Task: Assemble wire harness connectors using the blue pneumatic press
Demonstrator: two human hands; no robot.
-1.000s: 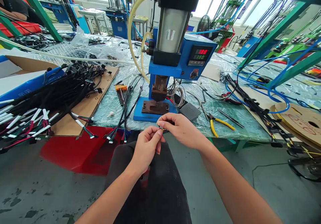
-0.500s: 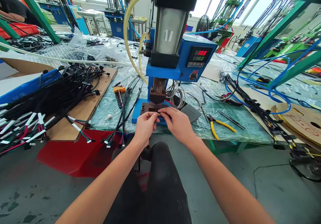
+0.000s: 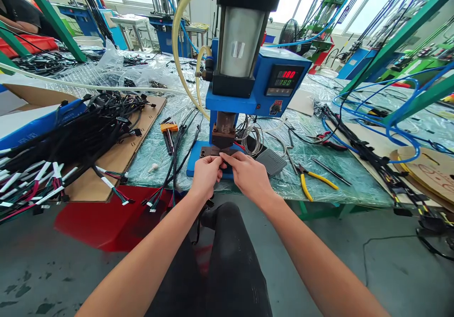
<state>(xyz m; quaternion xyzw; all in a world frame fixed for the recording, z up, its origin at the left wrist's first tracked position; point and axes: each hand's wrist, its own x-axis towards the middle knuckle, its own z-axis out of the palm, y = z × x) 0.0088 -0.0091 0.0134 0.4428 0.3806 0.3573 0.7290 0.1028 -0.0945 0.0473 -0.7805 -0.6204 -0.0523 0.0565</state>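
Note:
Both my hands sit close together at the base of a blue pneumatic press [image 3: 241,90], just under its brown metal ram [image 3: 223,130]. My left hand [image 3: 206,177] and my right hand [image 3: 248,175] pinch a small wire end between their fingertips, against the front of the brown die block [image 3: 214,152]. The fingers hide most of that wire end. A grey foot pedal [image 3: 271,161] lies just beyond my right hand.
Yellow-handled pliers [image 3: 310,183] and loose wire coils lie on the plastic-covered table [image 3: 283,189]. Black wire harnesses [image 3: 71,132] are heaped on cardboard at left. A person's arm [image 3: 17,23] shows at top left. Green frames carry blue tubing at right.
Both hands have moved forward from the table edge onto the press die, carrying the small wire end. The press and table items have not moved, apart from a slight shift of the view.

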